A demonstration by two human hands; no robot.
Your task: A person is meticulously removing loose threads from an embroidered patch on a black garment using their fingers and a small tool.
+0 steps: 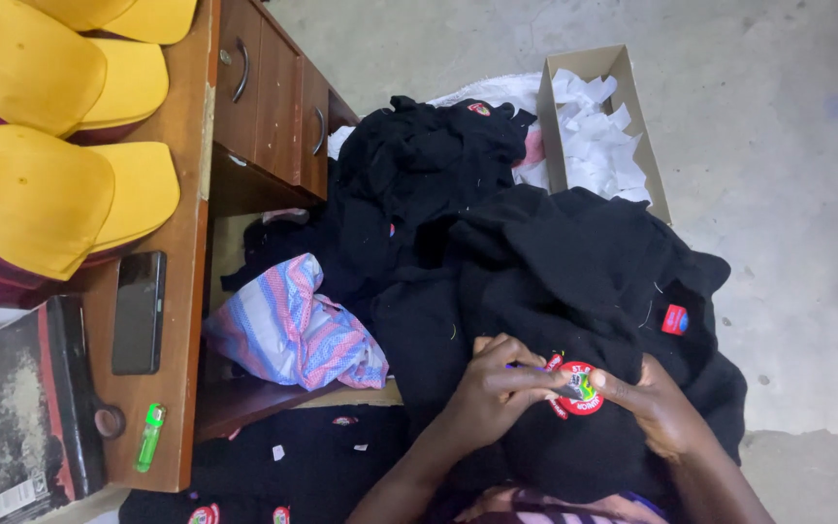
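A black garment (574, 281) lies heaped across my lap and spills onto the floor. On it, near me, is a round red embroidered badge (579, 389) with a green centre. My left hand (497, 388) pinches the left edge of the badge with its fingers closed, and a thin blue tool shows by the fingers. My right hand (654, 408) grips the black cloth at the badge's right edge. A small red label (674, 319) sits further right on the garment.
A wooden desk (186, 243) at left carries yellow caps (41, 194), a black phone (138, 311), a green lighter (150, 437) and a dark box (21, 408). A striped pink-blue cloth (288, 325) lies beside it. A cardboard box (598, 116) of white scraps stands on the concrete floor (788, 194).
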